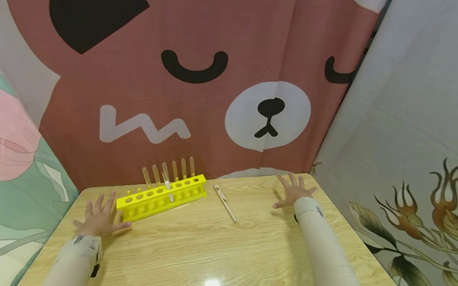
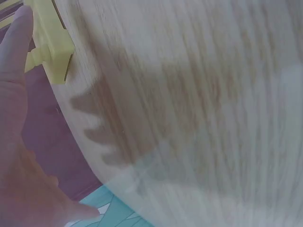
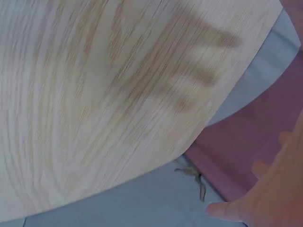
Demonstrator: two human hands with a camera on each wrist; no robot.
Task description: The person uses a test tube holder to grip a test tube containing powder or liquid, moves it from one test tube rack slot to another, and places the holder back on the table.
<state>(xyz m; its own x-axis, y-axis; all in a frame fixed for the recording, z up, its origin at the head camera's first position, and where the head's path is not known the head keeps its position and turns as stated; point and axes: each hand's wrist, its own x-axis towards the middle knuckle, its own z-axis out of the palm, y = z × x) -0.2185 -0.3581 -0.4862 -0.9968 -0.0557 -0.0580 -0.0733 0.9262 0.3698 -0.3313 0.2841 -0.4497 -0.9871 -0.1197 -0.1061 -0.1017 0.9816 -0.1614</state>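
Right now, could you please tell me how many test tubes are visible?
7: six tubes along the rear of the yellow rack, one tube in a hole.

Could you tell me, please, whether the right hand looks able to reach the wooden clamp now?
Probably yes: the right hand holds nothing, and only bare table lies between it and the clamp.

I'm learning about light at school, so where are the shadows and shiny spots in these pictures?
Head view: a white glare spot on the table at the bottom edge, soft shadows near the left hand and right hand; left wrist view: a fingered shadow, colours pale and hazy; right wrist view: another fingered shadow, blurry-edged.
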